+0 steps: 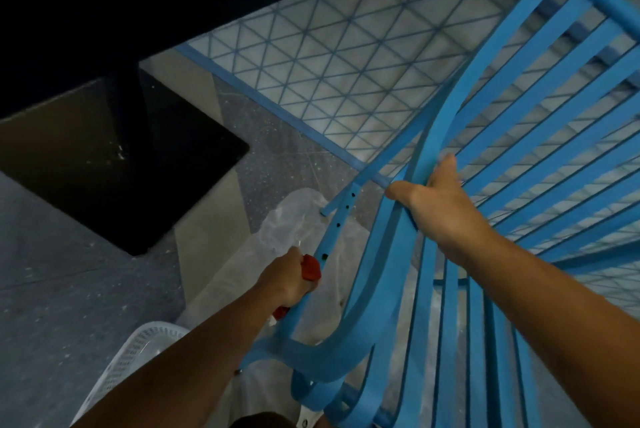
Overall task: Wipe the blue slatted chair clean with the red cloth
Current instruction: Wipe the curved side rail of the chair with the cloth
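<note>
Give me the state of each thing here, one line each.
Blue slatted chair: tilted, held by both hands.
Red cloth: bunched in the left hand, against a chair bar.
Left hand: grips the cloth.
Right hand: grips a slat.
White basket: on the floor.

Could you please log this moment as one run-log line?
left hand: grips red cloth on blue slatted chair side bar | right hand: holds slats

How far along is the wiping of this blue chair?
Nothing shows as finished; cleanliness can't be judged. In hand: the left hand grips the red cloth against the chair's perforated bar, while the right hand holds a slat. The slats look still to do.
</note>
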